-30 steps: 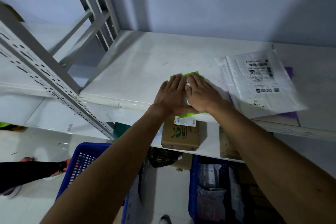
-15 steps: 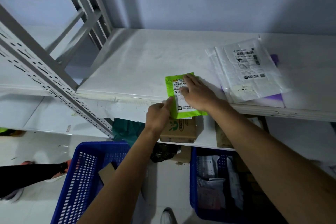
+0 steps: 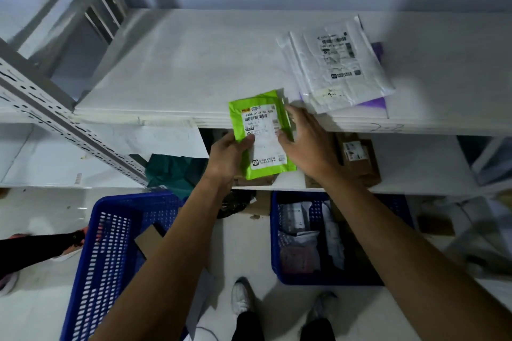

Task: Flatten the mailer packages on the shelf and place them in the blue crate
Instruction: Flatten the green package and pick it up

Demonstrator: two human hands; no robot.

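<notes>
A small green mailer with a white shipping label hangs half off the front edge of the white shelf. My left hand grips its lower left edge, thumb on the label. My right hand rests along its right edge with fingers spread. A white mailer lies flat on a purple one at the shelf's right. One blue crate stands on the floor at the lower left, and another blue crate with several packages sits to the right.
A grey perforated upright crosses at the left. The lower shelf carries a dark green bag and a brown box. Another person's dark sleeve reaches in at the left edge. My shoes stand between the crates.
Both hands pressed the green mailer flat on the shelf, then slid it toward the front edge. Now it overhangs the edge with my left hand gripping it.
</notes>
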